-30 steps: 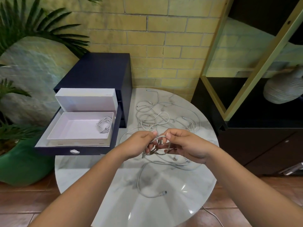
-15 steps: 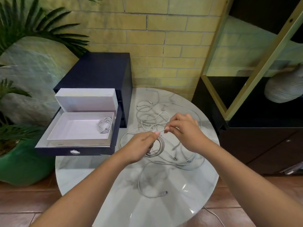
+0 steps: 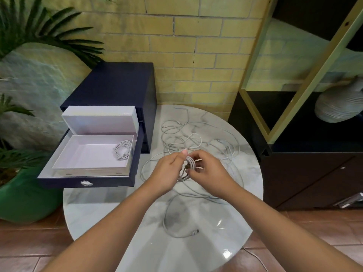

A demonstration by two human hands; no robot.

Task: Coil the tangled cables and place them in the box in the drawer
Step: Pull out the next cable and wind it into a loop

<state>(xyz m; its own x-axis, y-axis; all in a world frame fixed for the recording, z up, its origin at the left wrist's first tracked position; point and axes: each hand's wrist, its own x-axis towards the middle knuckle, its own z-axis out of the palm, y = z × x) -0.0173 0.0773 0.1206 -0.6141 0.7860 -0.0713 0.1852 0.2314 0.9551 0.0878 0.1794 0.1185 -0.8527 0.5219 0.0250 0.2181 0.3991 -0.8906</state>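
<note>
Near the middle of the round marble tabletop [image 3: 94, 211], both hands meet over a small white coil [image 3: 190, 163]. The left hand [image 3: 167, 171] grips the coil's left side with curled fingers, thumb raised on top. The right hand [image 3: 210, 173] pinches the coil from the right; which strand its fingertips hold is hard to tell, since the loops sit between the two hands.

From the coil, loose cord runs down toward 6 o'clock, curving to a plug end [image 3: 195, 231] lying on the marble. The tangled cables [image 3: 182, 137] sprawl from the hands out to 12 and 2 o'clock.

At 9 o'clock, the open drawer [image 3: 78, 183] of a dark blue cabinet [image 3: 117, 85] overhangs the tabletop's edge. The white box [image 3: 86, 156] sits in it, lid upright at the back. One coiled cable [image 3: 122, 149] lies in the box's right-hand end, against the wall.
</note>
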